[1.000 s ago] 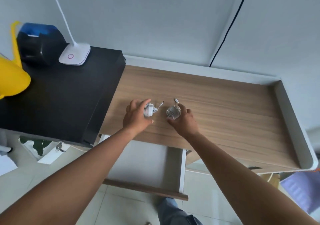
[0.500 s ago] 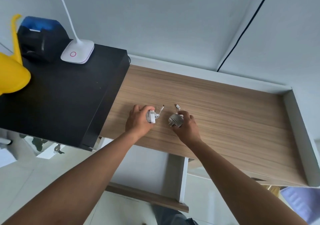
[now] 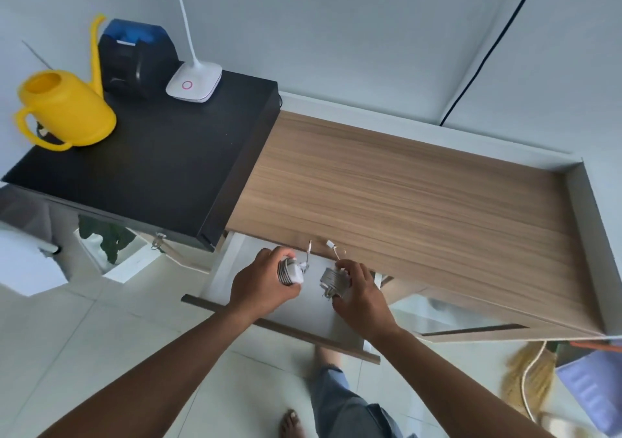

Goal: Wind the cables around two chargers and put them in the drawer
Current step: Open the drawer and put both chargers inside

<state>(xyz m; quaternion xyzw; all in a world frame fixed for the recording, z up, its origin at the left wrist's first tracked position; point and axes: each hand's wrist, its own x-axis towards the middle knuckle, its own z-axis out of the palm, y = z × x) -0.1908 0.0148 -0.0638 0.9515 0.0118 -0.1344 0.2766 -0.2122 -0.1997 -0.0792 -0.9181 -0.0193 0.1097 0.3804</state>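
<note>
Chargers sit in left hand and right hand over drawer.

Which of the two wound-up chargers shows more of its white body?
The charger in the left hand: its white end face shows beside the grey coil. The other charger, in the right hand, looks almost all grey cable turns.

The left charger and right charger are white, banded with grey, and the drawer is white inside with a dark brown front. The desk shows light brown, finely streaked wood grain within a white rim; the cabinet is plain black. The can is bright yellow, the lamp white with a pink ring, the box black topped with blue.
</note>
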